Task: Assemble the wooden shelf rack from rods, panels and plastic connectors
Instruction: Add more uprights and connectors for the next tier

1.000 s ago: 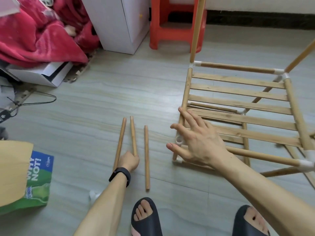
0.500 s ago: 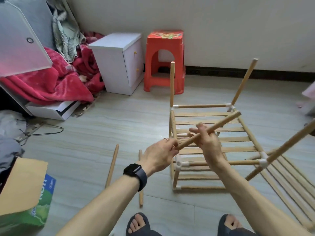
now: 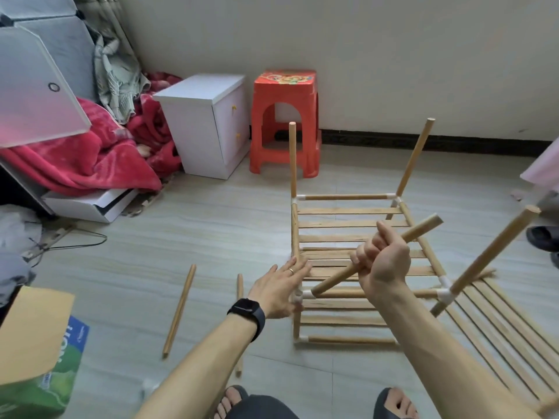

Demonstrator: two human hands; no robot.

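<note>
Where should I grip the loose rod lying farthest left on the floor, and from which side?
Grip the rod at mid-shaft, coming straight down from above with fingers across it. It lies flat on the floor, clear along its length, so the middle should balance best. The open left hand is nearer; the right hand grips a second rod.

Right grip (image 3: 382, 261) clasps a tilted rod (image 3: 423, 228); left grip (image 3: 279, 290) spread at the rack (image 3: 348, 210).

I've got pale grey wood-grain floor tiles (image 3: 211, 237) below me. One loose round wooden rod (image 3: 179, 309) lies to the left, and a second wooden rod (image 3: 239, 287) lies near the half-built slatted wooden rack (image 3: 348, 210). Far back, a white two-drawer cabinet (image 3: 196, 137) and a red plastic stool (image 3: 284, 95) stand side by side.
</note>
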